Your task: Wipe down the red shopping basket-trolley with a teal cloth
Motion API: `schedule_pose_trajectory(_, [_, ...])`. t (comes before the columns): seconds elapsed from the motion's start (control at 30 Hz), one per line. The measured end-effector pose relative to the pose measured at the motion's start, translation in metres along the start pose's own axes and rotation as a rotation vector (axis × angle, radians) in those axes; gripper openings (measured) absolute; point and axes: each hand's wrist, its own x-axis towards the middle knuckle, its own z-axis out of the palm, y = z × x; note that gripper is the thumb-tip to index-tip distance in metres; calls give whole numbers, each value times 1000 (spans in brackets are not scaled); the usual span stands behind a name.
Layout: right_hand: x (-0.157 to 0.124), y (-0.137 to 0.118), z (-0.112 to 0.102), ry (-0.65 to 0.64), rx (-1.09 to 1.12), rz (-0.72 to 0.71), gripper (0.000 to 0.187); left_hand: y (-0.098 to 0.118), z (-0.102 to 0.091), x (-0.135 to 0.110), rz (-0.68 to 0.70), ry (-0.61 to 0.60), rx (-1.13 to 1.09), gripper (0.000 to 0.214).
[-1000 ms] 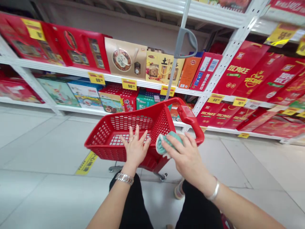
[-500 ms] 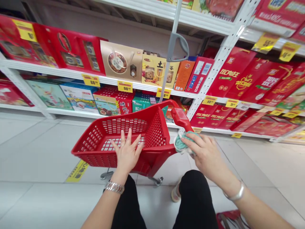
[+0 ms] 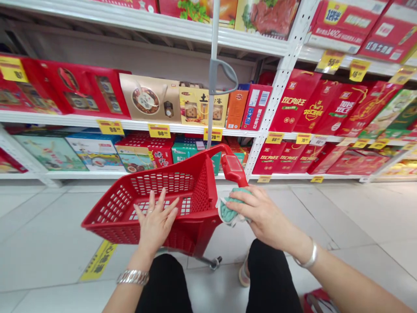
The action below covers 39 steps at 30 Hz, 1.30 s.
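Observation:
A red plastic shopping cart [image 3: 107, 231] stands in front of me, its perforated basket holding nothing that I can see. My left hand [image 3: 157, 219] rests at the basket's near rim with its fingers spread over the opening. A green and white cloth [image 3: 230, 208] is bunched under the fingers of my right hand [image 3: 260, 213], pressed against the near end of the cart's red handle [image 3: 233, 168]. The thumb of that hand is hidden. Behind the handle rises a grey pole with a looped grip [image 3: 213, 78].
White shelving [image 3: 192, 128] with boxed goods and yellow price tags runs along the far side. Red gift bags [image 3: 293, 100] fill the right section. A yellow floor sticker [image 3: 98, 260] lies left of the cart, and a red item [image 3: 321, 301] is on the floor behind my right leg.
The view has shifted, so shelves, cart and hands appear farther left. My right hand keeps the cloth at the handle's near end; my left hand stays spread at the rim.

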Motion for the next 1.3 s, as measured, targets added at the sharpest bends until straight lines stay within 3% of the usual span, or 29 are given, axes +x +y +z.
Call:
schedule_pose_trajectory(0.07, [2,10,4,4,7,58,60,-15,0,3,32,-16,1,41])
schedule_pose_trajectory(0.17, [2,35,4,114,-18,150,60,-36,2,8,62,-34,4,41])
schedule_pose_trajectory(0.27, [8,45,5,239,18,125,60,-51,4,10,72,-35,20,42])
schedule_pose_trajectory(0.43, [25,26,22,114,237,-78,62,-63,0,12,79,-14,41,43])
schedule_pose_trajectory(0.6, [32,15,36,129,420,-59,56,-73,-9,18,95,-31,38,47])
schedule_pose_trajectory(0.8, [35,-10,23,42,492,-97,58,-95,-2,14,120,-26,60,50])
schedule_pose_trajectory(1.03, [13,-43,11,6,544,-98,60,-105,-13,5,249,-149,81,53])
schedule_pose_trajectory(1.17, [4,-60,7,11,540,-98,57,-111,-13,12,321,-160,102,54])
schedule_pose_trajectory(1.3, [1,-70,8,101,541,-133,53,-115,-9,29,394,-161,114,54])
